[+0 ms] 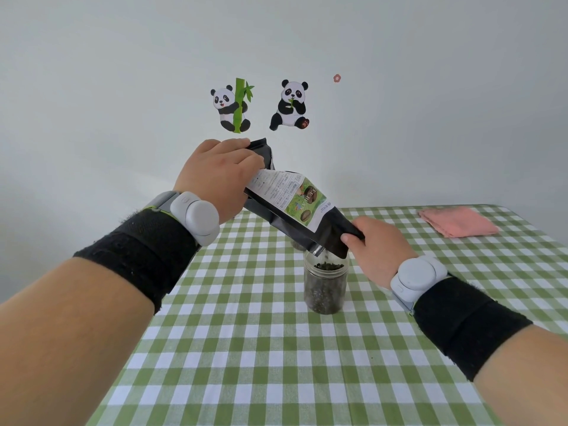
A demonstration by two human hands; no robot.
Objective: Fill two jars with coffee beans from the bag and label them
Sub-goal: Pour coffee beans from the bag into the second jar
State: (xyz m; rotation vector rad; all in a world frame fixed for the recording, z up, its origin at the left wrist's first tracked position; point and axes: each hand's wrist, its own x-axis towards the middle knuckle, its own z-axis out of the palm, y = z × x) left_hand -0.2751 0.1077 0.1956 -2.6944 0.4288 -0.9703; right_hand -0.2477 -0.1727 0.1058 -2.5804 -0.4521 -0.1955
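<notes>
Left hand (215, 176) and right hand (373, 245) clamp tilted black foil coffee bag (295, 219), pouring into clear plastic jar (325, 284) at 6 o'clock below bag mouth; nearly full, level bag next.

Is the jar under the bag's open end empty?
No, the clear jar holds dark coffee beans nearly up to its neck, just below the open end of the tilted bag.

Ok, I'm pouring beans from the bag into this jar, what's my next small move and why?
Probably tip the bag back up to stop the flow. The beans reach the neck of the jar, and the bag's open corner, pinched by your right hand, hangs over the rim while your left hand holds the other end high.
</notes>
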